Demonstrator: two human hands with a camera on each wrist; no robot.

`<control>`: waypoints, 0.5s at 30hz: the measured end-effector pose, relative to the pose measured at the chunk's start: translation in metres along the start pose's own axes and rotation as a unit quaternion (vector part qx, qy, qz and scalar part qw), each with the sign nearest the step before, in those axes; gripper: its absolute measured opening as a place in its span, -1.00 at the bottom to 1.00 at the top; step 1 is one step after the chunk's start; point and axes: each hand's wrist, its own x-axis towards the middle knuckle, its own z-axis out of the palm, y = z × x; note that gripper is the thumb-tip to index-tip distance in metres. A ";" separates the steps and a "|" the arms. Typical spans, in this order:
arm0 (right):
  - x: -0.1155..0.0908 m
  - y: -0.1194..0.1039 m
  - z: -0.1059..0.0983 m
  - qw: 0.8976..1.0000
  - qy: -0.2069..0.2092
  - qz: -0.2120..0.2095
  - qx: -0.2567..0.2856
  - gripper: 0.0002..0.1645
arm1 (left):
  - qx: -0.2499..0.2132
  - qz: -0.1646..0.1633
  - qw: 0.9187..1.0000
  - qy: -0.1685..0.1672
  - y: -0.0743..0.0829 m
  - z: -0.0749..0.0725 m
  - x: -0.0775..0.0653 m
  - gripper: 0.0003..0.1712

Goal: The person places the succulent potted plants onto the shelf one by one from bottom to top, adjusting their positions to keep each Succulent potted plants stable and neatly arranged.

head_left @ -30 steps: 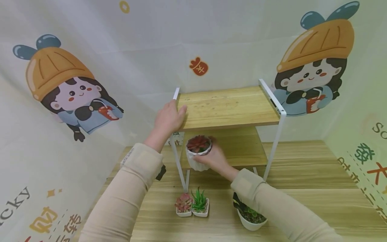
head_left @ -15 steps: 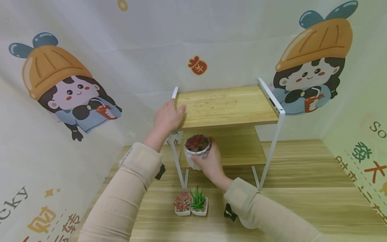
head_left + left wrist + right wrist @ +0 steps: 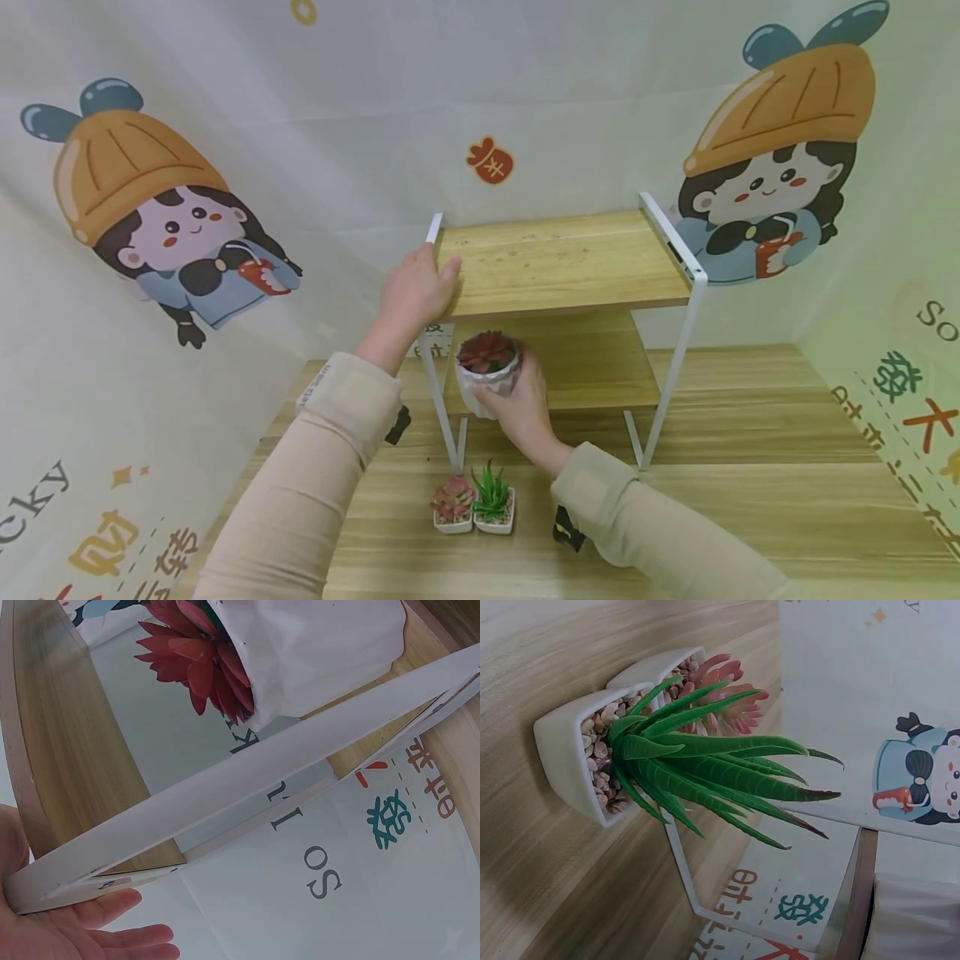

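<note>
My right hand [image 3: 527, 408] holds a white ridged pot [image 3: 472, 396] with a dark red succulent [image 3: 487, 352], thumb in front and fingers round its right side. The pot stays upright at the left front edge of the lower board [image 3: 600, 362], under the top board [image 3: 562, 262] of a two-tier shelf rack. At the rack's top left corner, my left hand [image 3: 416, 287] grips the white metal frame [image 3: 247, 776], thumb over the board. The left wrist view shows the pot [image 3: 322, 656] tilted across the picture behind that frame.
On the wooden table [image 3: 735, 500], before the rack, two small white pots stand side by side, one with a pink succulent [image 3: 453, 498], one with a green aloe-like plant [image 3: 492, 496]. A dark object [image 3: 567, 529] lies beside my right sleeve. Printed cloth [image 3: 360, 100] backs the scene.
My right hand has shifted slightly left with the pot. My right forearm has come left and now covers most of a white planter seen earlier. The left hand keeps its place on the rack.
</note>
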 end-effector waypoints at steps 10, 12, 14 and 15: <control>0.008 0.004 0.006 1.000 -0.006 -0.014 0.019 -0.11 | -0.002 -0.004 1.000 -0.005 0.000 -0.001 -0.002 -0.33; 0.009 0.004 0.007 1.000 -0.007 -0.016 0.021 -0.12 | -0.004 -0.005 1.000 -0.002 0.000 -0.001 -0.002 -0.33; 0.011 0.005 0.008 1.000 -0.006 -0.017 0.022 -0.12 | -0.004 -0.007 1.000 -0.001 0.000 -0.002 -0.001 -0.32; 0.012 0.005 0.008 1.000 -0.005 -0.015 0.021 -0.12 | -0.004 -0.008 1.000 -0.002 0.000 -0.002 -0.001 -0.32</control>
